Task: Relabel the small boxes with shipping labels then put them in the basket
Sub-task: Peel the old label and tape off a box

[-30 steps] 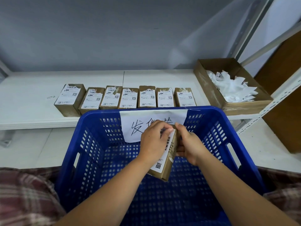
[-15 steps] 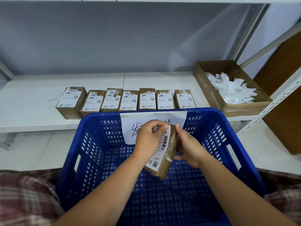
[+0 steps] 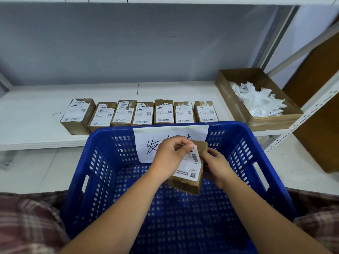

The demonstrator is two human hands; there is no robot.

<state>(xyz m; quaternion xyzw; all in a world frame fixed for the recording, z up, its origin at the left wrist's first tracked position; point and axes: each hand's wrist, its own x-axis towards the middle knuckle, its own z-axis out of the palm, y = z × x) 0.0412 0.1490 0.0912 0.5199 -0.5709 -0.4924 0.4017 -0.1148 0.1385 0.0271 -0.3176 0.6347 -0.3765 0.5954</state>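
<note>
Blue basket (image 3: pixel 256 143), no boxes in yet: your left hand (image 3: pixel 170 156) pinches the label (image 3: pixel 190 166), your right hand (image 3: pixel 218 165) grips the box (image 3: pixel 185 185); a row (image 3: pixel 143 113) of seven waits at the shelf (image 3: pixel 27 125) front edge.

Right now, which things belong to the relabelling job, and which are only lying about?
Job in hand:
small box, held by the right hand
its label, pinched by the left hand
blue basket
seven boxes in a row on the shelf

Lying about:
carton of white paper scraps
brown board
</note>
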